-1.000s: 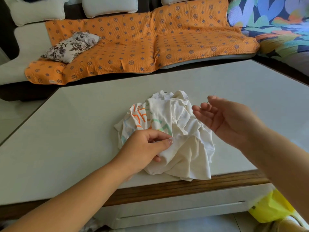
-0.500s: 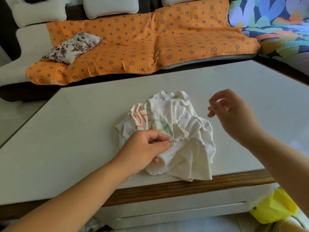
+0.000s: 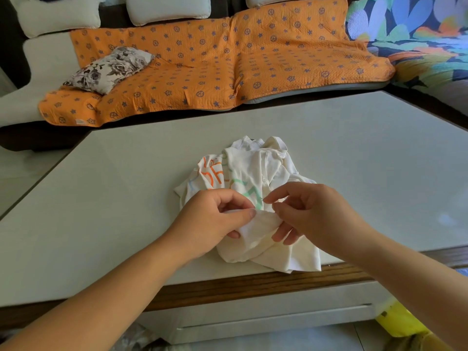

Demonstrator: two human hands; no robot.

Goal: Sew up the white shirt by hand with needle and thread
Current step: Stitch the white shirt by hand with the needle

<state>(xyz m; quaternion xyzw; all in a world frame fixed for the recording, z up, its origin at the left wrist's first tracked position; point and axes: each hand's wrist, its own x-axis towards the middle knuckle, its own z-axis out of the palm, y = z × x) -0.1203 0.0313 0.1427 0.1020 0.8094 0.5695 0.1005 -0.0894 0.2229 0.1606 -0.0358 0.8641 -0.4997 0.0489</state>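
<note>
Fingers of my left hand (image 3: 215, 219) pinch a fold of the white shirt (image 3: 253, 168) crumpled near the worktop's (image 3: 121, 198) front edge, my right hand (image 3: 314, 214) pinches the needle (image 3: 262, 198) just beside them, so a slip could prick my left thumb.

Both forearms enter from the lower edge, bare to the wrist, and converge toward the centre. The left hand (image 3: 215, 219) lies knuckles up with its fingers curled, and its thumb and forefinger pinch a fold of the white shirt (image 3: 253, 171). The right hand (image 3: 311, 214) faces it from the opposite side, just beside it. The right forefinger and thumb close on a needle (image 3: 261, 198), visible only as a fine dark line at the fingertips. The remaining right fingers (image 3: 281, 234) curl downward and touch the same fold from below. The fingertips of the two hands are near each other but apart.
</note>
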